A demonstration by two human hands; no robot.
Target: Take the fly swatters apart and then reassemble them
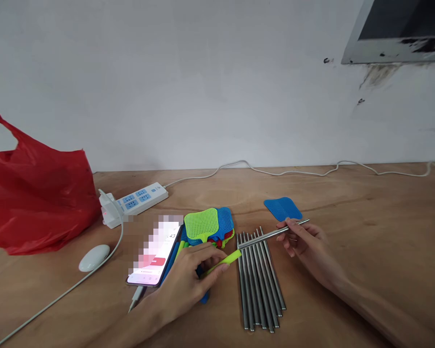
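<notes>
My left hand (199, 270) pinches a lime-green plastic handle (233, 257), whose far end shows beyond my fingertips. Between the thumb and fingers of my right hand (304, 241) is a thin metal rod (266, 237), slanting down to the left. The rod's lower tip meets the green handle's end; whether it sits inside cannot be made out. Several more metal rods (259, 285) lie side by side beneath. Behind my left hand is a pile of mesh fly swatter heads, a lime-green one (201, 224) on top and a blue one (225, 221) beside it.
A blue swatter head (283, 209) lies beyond my right hand. Left of the pile are a lit phone (154, 261) on a cable, a white mouse-like object (94, 257), a power strip (141, 203) and a red plastic bag (39, 198). A white cord (290, 172) runs along the wall.
</notes>
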